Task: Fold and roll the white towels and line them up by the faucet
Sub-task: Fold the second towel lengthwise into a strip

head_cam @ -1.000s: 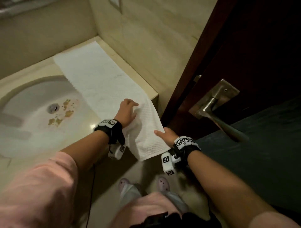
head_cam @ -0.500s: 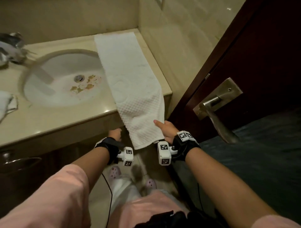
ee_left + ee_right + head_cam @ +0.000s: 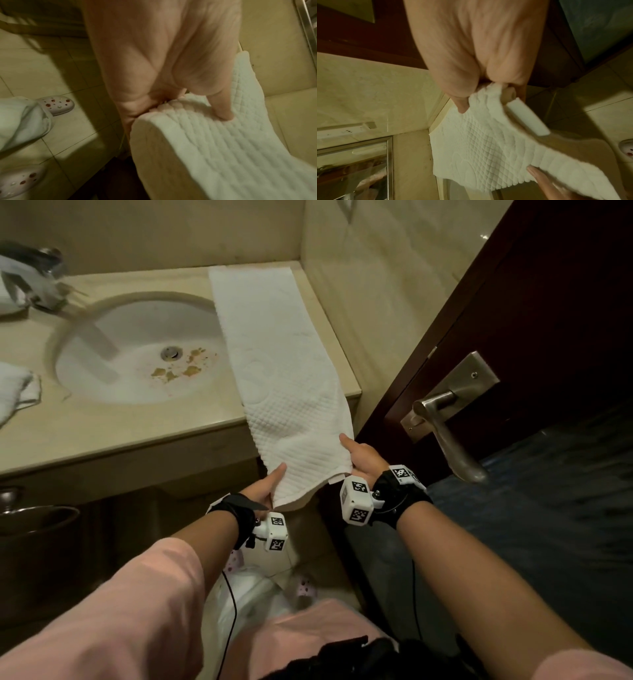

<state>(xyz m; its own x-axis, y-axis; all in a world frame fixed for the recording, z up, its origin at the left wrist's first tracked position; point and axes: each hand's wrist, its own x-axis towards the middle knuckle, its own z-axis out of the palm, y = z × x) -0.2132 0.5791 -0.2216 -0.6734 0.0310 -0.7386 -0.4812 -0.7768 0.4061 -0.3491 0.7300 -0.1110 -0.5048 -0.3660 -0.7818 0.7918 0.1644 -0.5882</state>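
A long white waffle-textured towel [image 3: 274, 347] lies along the right side of the beige counter [image 3: 102, 433], and its near end hangs over the front edge. My left hand [image 3: 269, 489] pinches the near left corner of the towel [image 3: 197, 135], thumb on top. My right hand [image 3: 359, 455] pinches the near right corner of the towel [image 3: 481, 136], and both hold that end lifted below the counter edge. The chrome faucet [image 3: 37, 278] stands at the far left behind the sink [image 3: 137, 350].
Another white towel [image 3: 15, 388] lies crumpled at the counter's left edge. A dark wooden door with a metal lever handle [image 3: 445, 422] stands close on the right. The tiled wall [image 3: 376, 285] borders the counter's right end. My slippered feet [image 3: 56, 105] stand on the tiled floor.
My left hand left the top of the towel, dropped below the counter edge and took hold of the near left corner. The right hand kept its corner. The hanging end is now lifted.
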